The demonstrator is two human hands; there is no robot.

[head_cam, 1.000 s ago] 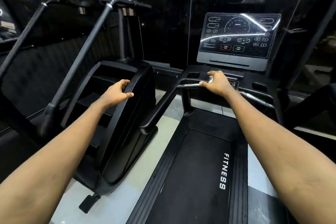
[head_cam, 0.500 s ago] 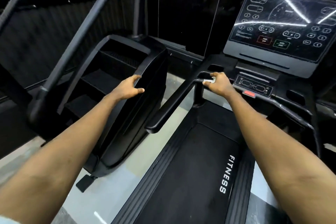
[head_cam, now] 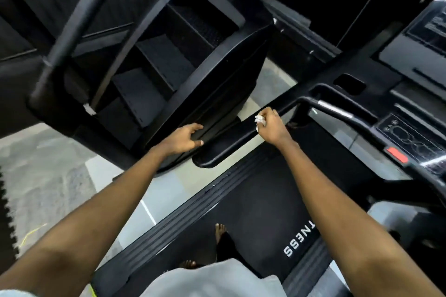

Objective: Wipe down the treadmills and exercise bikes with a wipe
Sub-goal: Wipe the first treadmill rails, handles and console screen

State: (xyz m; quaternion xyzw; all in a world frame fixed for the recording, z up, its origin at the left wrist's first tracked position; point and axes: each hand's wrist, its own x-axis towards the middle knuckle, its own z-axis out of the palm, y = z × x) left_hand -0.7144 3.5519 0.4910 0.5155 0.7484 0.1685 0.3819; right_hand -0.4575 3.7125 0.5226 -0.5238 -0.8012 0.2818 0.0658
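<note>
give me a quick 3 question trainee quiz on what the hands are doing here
1. True or false: the left hand holds the wipe.
2. The left hand rests on: A) the stair climber's side panel B) the treadmill console C) the red stop button.
3. Fill in: the right hand holds the crumpled white wipe at the treadmill's left ____.
Key: 1 false; 2 A; 3 handrail.

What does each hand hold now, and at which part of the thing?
The right hand pinches a crumpled white wipe in its fingertips, against the treadmill's side rail. The left hand holds nothing; it rests on the stair machine's side panel.
</note>
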